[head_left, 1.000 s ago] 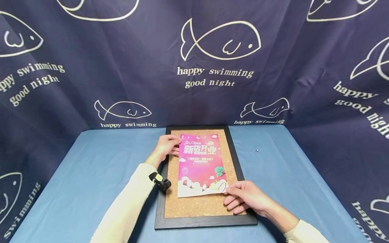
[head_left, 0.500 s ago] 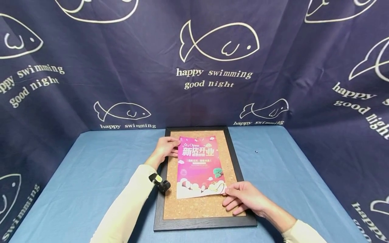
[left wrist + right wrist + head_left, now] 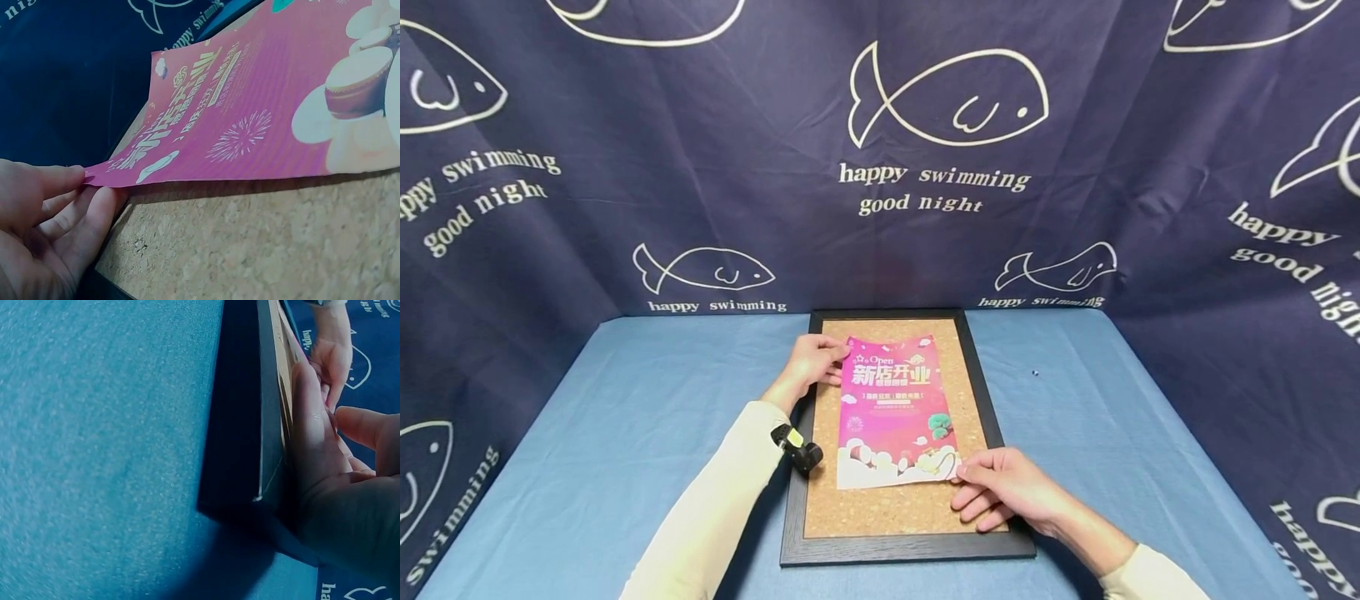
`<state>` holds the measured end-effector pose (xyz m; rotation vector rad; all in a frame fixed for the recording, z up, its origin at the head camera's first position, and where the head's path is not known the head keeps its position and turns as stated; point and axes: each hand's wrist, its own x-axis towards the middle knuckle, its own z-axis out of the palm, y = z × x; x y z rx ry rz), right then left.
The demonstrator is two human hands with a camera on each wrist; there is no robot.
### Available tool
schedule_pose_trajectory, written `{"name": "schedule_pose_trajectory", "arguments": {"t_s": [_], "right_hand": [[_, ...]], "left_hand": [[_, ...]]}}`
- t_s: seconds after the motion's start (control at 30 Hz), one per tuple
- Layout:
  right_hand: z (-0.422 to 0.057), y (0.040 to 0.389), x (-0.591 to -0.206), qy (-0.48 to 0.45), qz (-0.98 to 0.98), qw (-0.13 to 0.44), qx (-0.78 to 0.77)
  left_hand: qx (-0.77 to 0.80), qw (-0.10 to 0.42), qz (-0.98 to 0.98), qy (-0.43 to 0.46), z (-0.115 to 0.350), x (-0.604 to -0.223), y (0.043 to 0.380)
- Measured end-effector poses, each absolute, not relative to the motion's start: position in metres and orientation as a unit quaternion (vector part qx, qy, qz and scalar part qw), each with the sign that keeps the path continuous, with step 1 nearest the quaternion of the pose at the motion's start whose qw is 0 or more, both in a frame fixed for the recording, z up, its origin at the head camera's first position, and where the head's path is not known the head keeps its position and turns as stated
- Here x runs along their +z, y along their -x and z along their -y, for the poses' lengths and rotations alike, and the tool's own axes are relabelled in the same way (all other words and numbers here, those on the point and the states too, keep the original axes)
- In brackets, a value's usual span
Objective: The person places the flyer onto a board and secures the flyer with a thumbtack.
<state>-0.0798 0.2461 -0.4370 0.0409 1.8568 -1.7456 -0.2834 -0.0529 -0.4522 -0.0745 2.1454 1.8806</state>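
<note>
A pink and purple poster [image 3: 895, 417] with white printing lies over a cork board [image 3: 910, 510] in a black frame [image 3: 910, 547]. My left hand [image 3: 810, 364] pinches the poster's far left corner between thumb and fingers; in the left wrist view that hand [image 3: 59, 219] holds the corner and the sheet's near edge casts a shadow on the cork. At the poster's near right corner, my right hand [image 3: 1011, 487] grips the paper between thumb and forefinger. Its other fingers extend over the cork. In the right wrist view, my right hand [image 3: 344, 469] hides most of the sheet.
Blue cloth [image 3: 1097, 467] covers the table under the frame. A tiny shiny object [image 3: 1035, 372] lies on the cloth right of the board. Behind rises a dark blue curtain [image 3: 775, 167] with fish drawings. A small black device [image 3: 797, 450] is strapped to my left wrist.
The poster's far edge now sags a little in the middle, and its far right corner has shifted slightly left. Both hands keep hold of the same corners.
</note>
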Motion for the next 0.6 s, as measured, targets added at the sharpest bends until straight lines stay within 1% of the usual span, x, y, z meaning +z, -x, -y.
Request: {"name": "schedule_pose_trajectory", "arguments": {"t_s": [0.17, 0.6], "right_hand": [[-0.2462, 0.0804, -0.4374, -0.009, -0.699, 0.288, -0.654], [-0.2494, 0.0788, -0.4353, -0.014, -0.705, 0.298, -0.644]], "left_hand": [[0.648, 0.137, -0.749, 0.021, 0.0524, -0.4514, 0.2835], [0.64, 0.124, -0.758, 0.012, 0.0509, -0.4501, 0.2805]]}}
